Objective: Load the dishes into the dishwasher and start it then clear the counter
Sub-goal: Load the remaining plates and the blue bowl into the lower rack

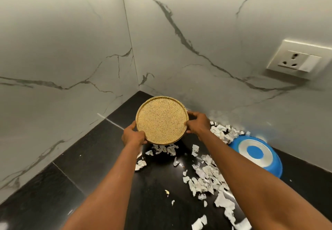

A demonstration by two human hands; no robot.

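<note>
Marble walls [71, 41] with grey veins stand behind the plate [161, 120] and meet in a corner just behind it. Under the plate lies the black surface [53, 193]. To the right of the plate and nearer to us, a blue bowl [255, 151] rests upside down, close against the wall. The plate itself is round, tan and speckled, and it is held above the surface with its face tilted toward us. We hold it with both hands: the left hand [133, 136] takes its lower left rim, the right hand [197, 123] its right rim, and the fingers [195, 115] of both are curled and clamped on that rim. A wall socket [294, 59] sits higher, far to the right of the plate. Torn white paper scraps [206, 175] lie below and to the right of the plate. One small yellow crumb [167, 191] lies nearer to us.
</note>
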